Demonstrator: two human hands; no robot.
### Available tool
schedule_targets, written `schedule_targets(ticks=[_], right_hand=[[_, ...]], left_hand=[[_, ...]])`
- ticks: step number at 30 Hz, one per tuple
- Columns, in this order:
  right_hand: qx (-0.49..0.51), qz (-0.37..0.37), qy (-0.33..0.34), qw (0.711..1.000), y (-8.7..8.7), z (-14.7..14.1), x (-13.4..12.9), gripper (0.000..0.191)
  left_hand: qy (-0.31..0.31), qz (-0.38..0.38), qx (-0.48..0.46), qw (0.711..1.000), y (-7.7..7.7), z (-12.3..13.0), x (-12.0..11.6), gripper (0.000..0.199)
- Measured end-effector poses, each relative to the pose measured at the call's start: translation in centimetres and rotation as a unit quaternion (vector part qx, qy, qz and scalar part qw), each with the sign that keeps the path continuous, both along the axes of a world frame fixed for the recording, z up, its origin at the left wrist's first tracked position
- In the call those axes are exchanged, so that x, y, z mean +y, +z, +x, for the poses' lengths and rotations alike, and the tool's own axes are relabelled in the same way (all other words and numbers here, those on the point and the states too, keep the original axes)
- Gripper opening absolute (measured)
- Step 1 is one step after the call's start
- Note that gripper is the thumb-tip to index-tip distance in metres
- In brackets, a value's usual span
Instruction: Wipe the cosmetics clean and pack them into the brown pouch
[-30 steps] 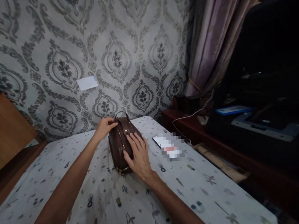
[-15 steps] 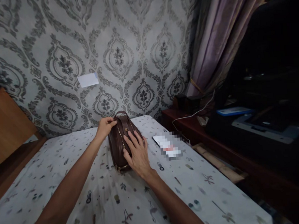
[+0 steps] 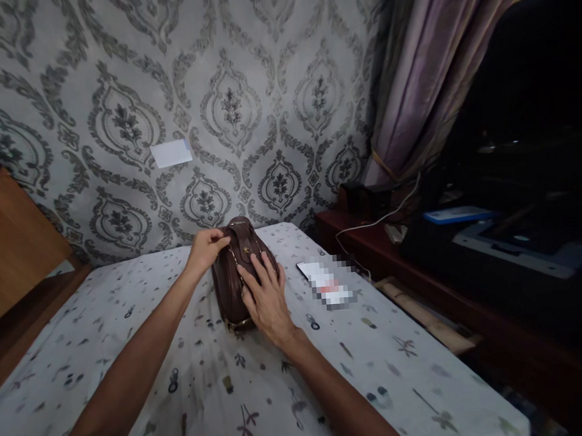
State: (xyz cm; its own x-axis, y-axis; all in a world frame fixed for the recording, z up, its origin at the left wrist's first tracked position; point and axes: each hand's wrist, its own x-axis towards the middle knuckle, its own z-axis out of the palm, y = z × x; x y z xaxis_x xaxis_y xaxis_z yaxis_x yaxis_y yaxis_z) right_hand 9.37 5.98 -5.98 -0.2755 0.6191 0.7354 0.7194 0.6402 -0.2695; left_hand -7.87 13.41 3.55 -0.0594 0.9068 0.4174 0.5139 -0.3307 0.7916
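A dark brown handbag (image 3: 228, 285) with gold-coloured zippers stands on the patterned sheet (image 3: 198, 390). At its far left edge, my left hand (image 3: 206, 248) is closed in a pinch on the zipper (image 3: 231, 248); the small piece between the fingertips is hidden. My right hand (image 3: 267, 299) lies over the bag's near right part with its fingers extended, the fingertips touching the top near the zipper line. A strap with a small gold clasp (image 3: 246, 250) runs along the top between my hands.
Right of the bag lies a phone (image 3: 320, 281) with a blurred screen. A white cable (image 3: 381, 221) crosses the dark red furniture (image 3: 336, 225) on the right. At the left stands a wooden panel (image 3: 14, 244). Behind the bed is a patterned wall with a white card (image 3: 171, 154).
My right hand's fingers have shifted slightly, with the index finger now further left toward the zipper line. My left hand keeps its pinch and has moved slightly right.
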Motion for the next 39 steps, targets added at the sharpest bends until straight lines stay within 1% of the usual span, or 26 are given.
schedule_targets(ticks=[7,14,17,21,24,26,29,32,34,36,39], right_hand=[[0.005,-0.004,0.006,1.000,-0.1,0.0,0.0,0.043],[0.015,0.006,0.006,1.000,-0.1,0.0,0.0,0.043],[0.013,0.011,0.002,1.000,-0.2,0.0,0.0,0.045],[0.013,0.016,-0.006,1.000,-0.2,0.0,-0.1,0.046],[0.012,0.019,-0.008,1.000,-0.2,0.0,0.0,0.046],[0.011,0.018,-0.007,1.000,-0.2,0.0,0.0,0.046],[0.009,0.015,-0.004,1.000,-0.3,0.0,0.0,0.045],[0.012,0.013,0.001,1.000,-0.3,0.0,0.0,0.046],[0.020,0.009,0.007,1.000,-0.3,0.0,-0.1,0.046],[0.034,0.004,0.009,0.999,-0.2,0.1,-0.1,0.046],[0.060,-0.001,-0.002,0.998,-0.2,0.3,-0.2,0.051]], left_hand=[[-0.009,-0.012,-0.005,1.000,0.1,0.1,-0.3,0.022],[-0.007,0.000,0.013,1.000,-0.1,-0.2,0.1,0.021],[0.005,0.023,0.023,0.999,-0.9,0.0,-0.6,0.017],[0.022,0.044,0.021,0.999,-3.1,0.6,-2.6,0.049],[0.033,0.024,0.012,0.999,-4.5,0.8,-3.8,0.055],[0.030,0.010,0.019,0.999,-4.9,0.7,-4.2,0.054],[0.014,-0.002,0.039,0.999,-4.7,0.2,-4.2,0.055],[-0.007,-0.007,0.063,0.998,-4.2,-0.5,-3.9,0.056],[-0.018,0.012,0.099,0.995,-3.6,-0.6,-3.6,0.059],[-0.032,0.047,0.156,0.986,-2.8,-0.2,-3.2,0.064],[-0.058,0.084,0.243,0.965,-1.5,1.3,-2.6,0.068]])
